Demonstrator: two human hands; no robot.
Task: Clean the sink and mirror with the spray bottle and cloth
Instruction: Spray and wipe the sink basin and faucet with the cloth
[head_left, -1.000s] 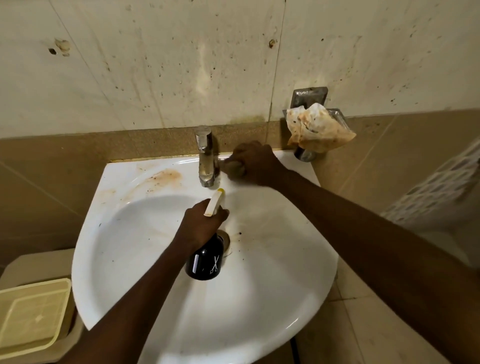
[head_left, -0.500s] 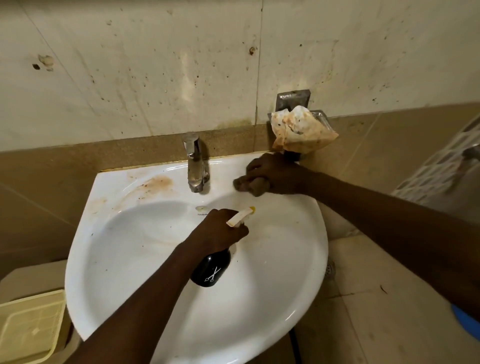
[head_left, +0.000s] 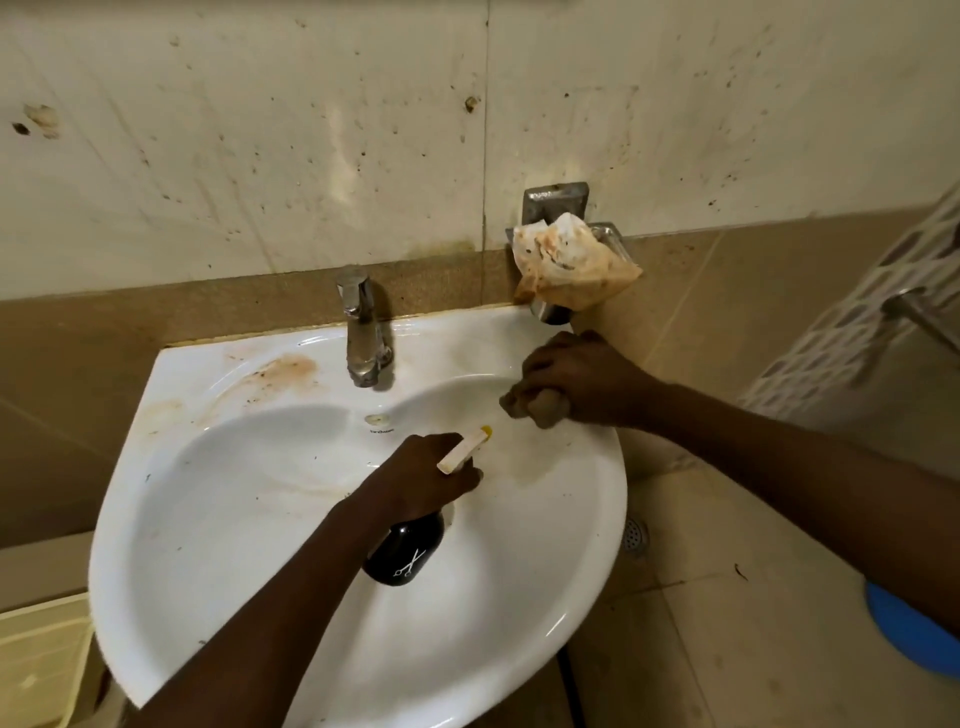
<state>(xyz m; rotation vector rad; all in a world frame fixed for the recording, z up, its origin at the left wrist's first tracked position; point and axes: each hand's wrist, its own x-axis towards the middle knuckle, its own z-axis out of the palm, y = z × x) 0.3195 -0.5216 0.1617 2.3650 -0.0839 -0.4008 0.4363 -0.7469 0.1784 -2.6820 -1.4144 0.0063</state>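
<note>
Left hand (head_left: 423, 480) over the basin of the sink (head_left: 249, 519), fingers curled tight round the neck of the spray bottle (head_left: 405, 556). Bottle body is glossy black, rounded, with a small white scissors print, and hangs below the fist, tilted toward the camera. Its cream nozzle (head_left: 465, 449) with a yellow tip sticks out above the knuckles, aimed at the sink's right rim.

Right hand (head_left: 576, 379) on the right rim of the sink, fingers closed in a fist on a bunched brownish cloth (head_left: 530, 408). A wad of cloth bulges out below the fingers and presses on the porcelain.

Sink is white glazed ceramic, rounded front, straight back edge. Rusty brown stains on the back ledge left of the tap (head_left: 363, 332), a faint yellowish smear on the basin wall near the nozzle. Tap is dull metal, upright, at back centre of the sink.

Above the sink's back right corner, a metal wall holder (head_left: 556, 200) carries a crumpled stained rag (head_left: 569, 265). Wall tiles (head_left: 260, 156) behind the sink are pale and speckled with dark spots. Yellowish plastic tray (head_left: 36, 670) left of the sink, low.
</note>
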